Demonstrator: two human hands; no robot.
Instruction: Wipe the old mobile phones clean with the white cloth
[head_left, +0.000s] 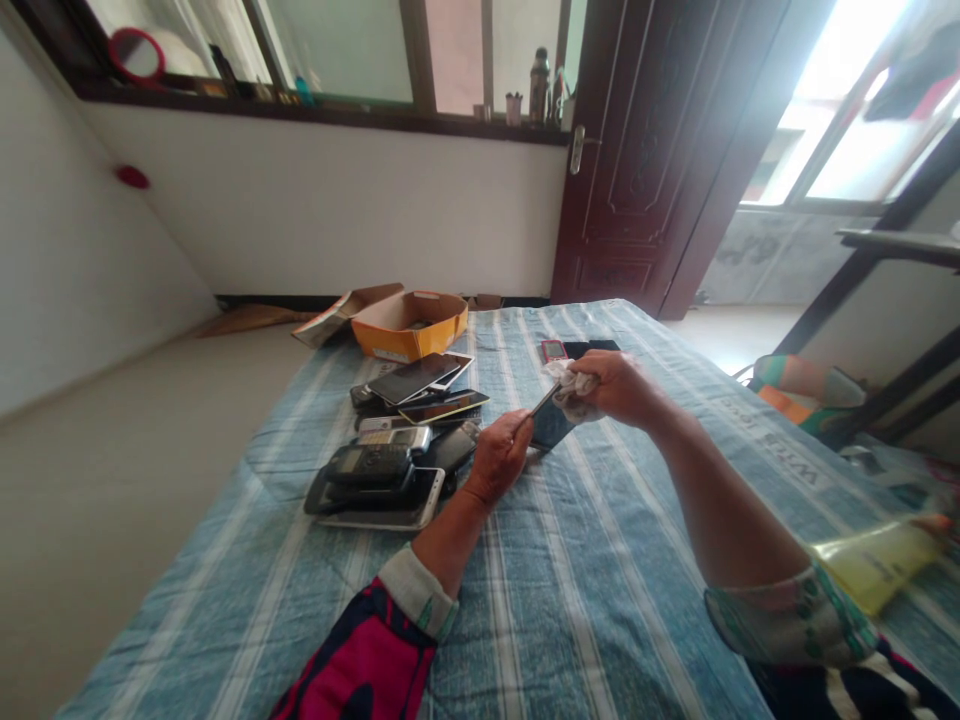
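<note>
The person sits at a bed spread with a blue striped sheet (600,560), both forearms reaching out over it. The left hand (496,458) is closed on the near end of a dark phone (546,418), pinching its lower edge between thumb and fingers. The phone is held up off the sheet, tilted, its long axis running from the left hand up and away to the right, so its far end meets the right hand (619,385). That right hand is clenched around a crumpled white cloth (568,380), and the cloth sits pressed against the phone's upper end. So the phone lies between the two hands, the left at its lower end and the right at the top; the cloth touches it, and the right hand is the one positioned to run along its length toward the left. To the left of the hands, just beside the left wrist, lies a pile of phones (397,450), slabs and old keypad handsets stacked loosely on one another. Beyond the right hand, two or three more phones (570,349) lie flat near the far edge. An orange box (409,325) stands open past the pile, at the bed's far left corner. A yellow-green bottle (874,560) rests by the right elbow, blurred.
</note>
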